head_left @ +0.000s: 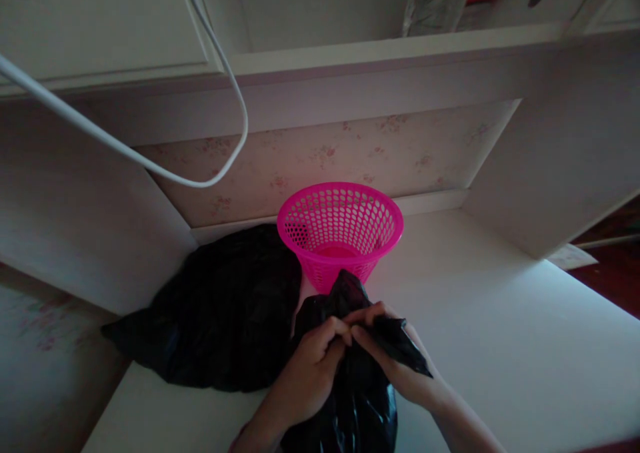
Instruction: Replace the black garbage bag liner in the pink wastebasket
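Note:
A shiny black plastic bag (357, 399) hangs or stands close to me at the bottom of the view, its top gathered in both hands. My left hand (313, 366) pinches the bunched plastic with thumb and forefinger. Opposite it, my right hand (387, 353) grips the same neck, and a loose flap of the bag sticks out over its fingers. The fingertips of the two hands meet at the gathered part. Just beyond the bag stands a pink perforated plastic basket (340, 261), with nothing seen inside it.
To the left, a second black plastic bag (235, 313), bulky and full-looking, rests on the white surface (500, 306). A white cable (200, 183) loops down at upper left. Above runs a shelf edge (400, 49); side panels and floral wallpaper (325, 156) enclose the space.

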Tool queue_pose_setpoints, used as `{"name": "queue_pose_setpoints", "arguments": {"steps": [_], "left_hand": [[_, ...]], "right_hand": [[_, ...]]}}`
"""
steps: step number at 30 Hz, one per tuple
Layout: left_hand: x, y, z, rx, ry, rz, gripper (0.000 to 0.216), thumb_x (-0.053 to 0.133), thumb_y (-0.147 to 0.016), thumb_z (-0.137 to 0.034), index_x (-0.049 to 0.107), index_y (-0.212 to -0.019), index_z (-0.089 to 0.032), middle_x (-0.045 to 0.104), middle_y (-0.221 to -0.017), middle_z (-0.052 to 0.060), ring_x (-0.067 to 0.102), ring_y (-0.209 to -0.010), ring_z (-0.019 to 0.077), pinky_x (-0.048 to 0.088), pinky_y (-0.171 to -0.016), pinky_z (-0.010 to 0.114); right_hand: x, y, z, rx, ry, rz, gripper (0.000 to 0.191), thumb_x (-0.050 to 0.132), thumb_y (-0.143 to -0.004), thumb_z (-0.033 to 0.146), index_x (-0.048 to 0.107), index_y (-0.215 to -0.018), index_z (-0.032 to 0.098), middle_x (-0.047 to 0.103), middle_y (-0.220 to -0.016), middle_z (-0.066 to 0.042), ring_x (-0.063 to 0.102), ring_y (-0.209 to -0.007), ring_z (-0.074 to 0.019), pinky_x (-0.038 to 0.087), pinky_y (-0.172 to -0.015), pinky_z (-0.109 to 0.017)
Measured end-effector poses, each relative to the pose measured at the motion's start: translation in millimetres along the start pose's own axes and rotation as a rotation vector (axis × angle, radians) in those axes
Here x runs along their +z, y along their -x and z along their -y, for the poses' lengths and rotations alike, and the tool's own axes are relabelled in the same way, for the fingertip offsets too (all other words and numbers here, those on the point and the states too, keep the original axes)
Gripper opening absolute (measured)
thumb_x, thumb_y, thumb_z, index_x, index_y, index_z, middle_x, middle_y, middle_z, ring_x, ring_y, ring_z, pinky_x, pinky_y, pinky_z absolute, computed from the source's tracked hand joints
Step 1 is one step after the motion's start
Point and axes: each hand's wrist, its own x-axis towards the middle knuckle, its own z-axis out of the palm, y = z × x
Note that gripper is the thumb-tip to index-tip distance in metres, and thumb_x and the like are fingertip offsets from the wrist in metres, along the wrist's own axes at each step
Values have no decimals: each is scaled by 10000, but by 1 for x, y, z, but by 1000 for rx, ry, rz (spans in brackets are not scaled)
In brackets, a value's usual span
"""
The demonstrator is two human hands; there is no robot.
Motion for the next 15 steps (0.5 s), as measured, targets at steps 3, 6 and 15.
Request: {"name": "queue_pose_setpoints", "arguments": {"steps": [3, 6, 15], "left_hand": [[-2, -3, 0, -19, 88, 44, 267, 524, -954, -271, 789, -942, -236, 761, -965, 41, 663, -1041, 268, 443, -981, 382], [-4, -4, -10, 25, 244, 154, 406, 638, -912, -292, 742, -1303, -274, 748, -1288, 44, 630, -1241, 296, 423, -1083, 395], [-4, 3, 3, 189, 159, 167, 569, 909, -650, -289, 763, -1199, -271, 726, -1299, 116, 623, -1264, 402, 465, -1117, 537]], "right_hand": [[-1, -2, -1, -33, 89, -99, 252, 653, -980, 481, 579, -929, 245, 658, -867, -7, 633, -808, -183, 541, -753, -299], [-3, -3, 11, -96, 254, 18, 248, 626, -988, 487, 616, -1004, 240, 633, -866, -12, 614, -793, -193, 523, -728, -327], [7, -10, 67, -557, 841, 327, 431, 764, -855, 478, 695, -1225, 268, 572, -1500, -131, 429, -1426, -423, 181, -1201, -711]]}}
